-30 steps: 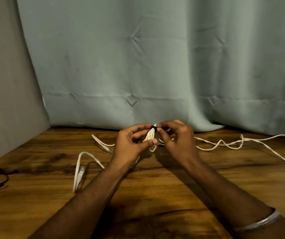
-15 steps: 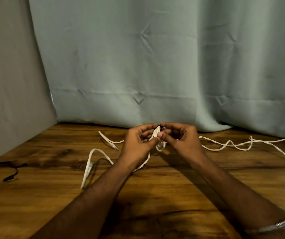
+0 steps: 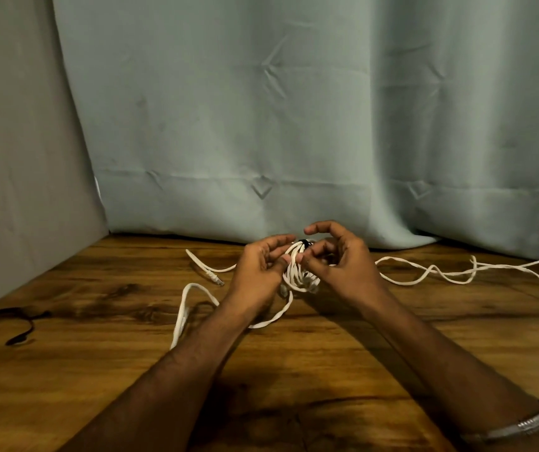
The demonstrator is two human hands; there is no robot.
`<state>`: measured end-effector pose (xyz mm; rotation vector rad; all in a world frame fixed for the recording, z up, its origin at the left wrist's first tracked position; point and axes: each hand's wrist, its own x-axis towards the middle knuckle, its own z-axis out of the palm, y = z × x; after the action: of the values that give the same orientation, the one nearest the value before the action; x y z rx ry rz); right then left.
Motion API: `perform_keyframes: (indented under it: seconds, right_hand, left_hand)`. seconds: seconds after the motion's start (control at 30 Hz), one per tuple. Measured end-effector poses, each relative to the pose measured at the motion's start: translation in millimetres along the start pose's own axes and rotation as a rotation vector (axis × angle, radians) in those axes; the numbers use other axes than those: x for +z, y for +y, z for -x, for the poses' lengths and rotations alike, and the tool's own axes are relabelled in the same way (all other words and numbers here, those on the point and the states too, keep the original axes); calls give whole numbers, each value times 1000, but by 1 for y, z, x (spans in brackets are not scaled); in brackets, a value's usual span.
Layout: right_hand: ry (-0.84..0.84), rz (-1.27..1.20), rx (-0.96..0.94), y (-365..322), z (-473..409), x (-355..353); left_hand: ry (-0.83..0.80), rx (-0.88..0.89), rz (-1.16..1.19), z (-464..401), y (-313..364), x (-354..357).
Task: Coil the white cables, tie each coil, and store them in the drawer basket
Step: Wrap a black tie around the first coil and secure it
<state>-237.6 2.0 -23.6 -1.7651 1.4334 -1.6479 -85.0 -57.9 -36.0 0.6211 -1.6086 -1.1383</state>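
Note:
A small coil of white cable (image 3: 298, 271) hangs between my two hands above the wooden table (image 3: 294, 370). A black tie (image 3: 303, 244) sits at the coil's top. My left hand (image 3: 258, 272) pinches the coil from the left with thumb and fingers. My right hand (image 3: 336, 259) holds it from the right, thumb on the strands, index finger raised over the tie. A loose tail of the same cable runs down from the coil, under my left forearm, to a loop (image 3: 183, 308) on the table. Another white cable (image 3: 457, 272) lies uncoiled at the right.
A white cable end with a plug (image 3: 209, 274) lies left of my hands. A black cable (image 3: 23, 324) lies at the table's left edge. A grey-green curtain (image 3: 294, 125) hangs behind the table and a grey wall (image 3: 17, 158) closes the left side. No drawer basket is visible.
The coil's strands have spread into an open fan between my hands. My right index finger has lifted away from the tie. The view has shifted slightly to the left.

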Motion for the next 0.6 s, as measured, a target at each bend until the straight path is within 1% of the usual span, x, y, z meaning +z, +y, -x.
perform_keyframes:
  seconds: [0.1,0.17,0.33,0.5,0.6]
  right_hand:
    - [2,191,-62,-1,1,1]
    - [40,314,-128,-2,1,2]
    - [118,496,-253,-6,2,-2]
    - [163,568,-276,-9,4,-1]
    - [170,518,-253,-8,1,-3]
  left_hand:
    - [14,3,16,-1,0,-3]
    - [14,14,9,-1,0,-2]
    - [14,103,-146,2,-1,-2]
    - [25,220,-344,6,1,-4]
    - [25,265,-407,7,2,-3]
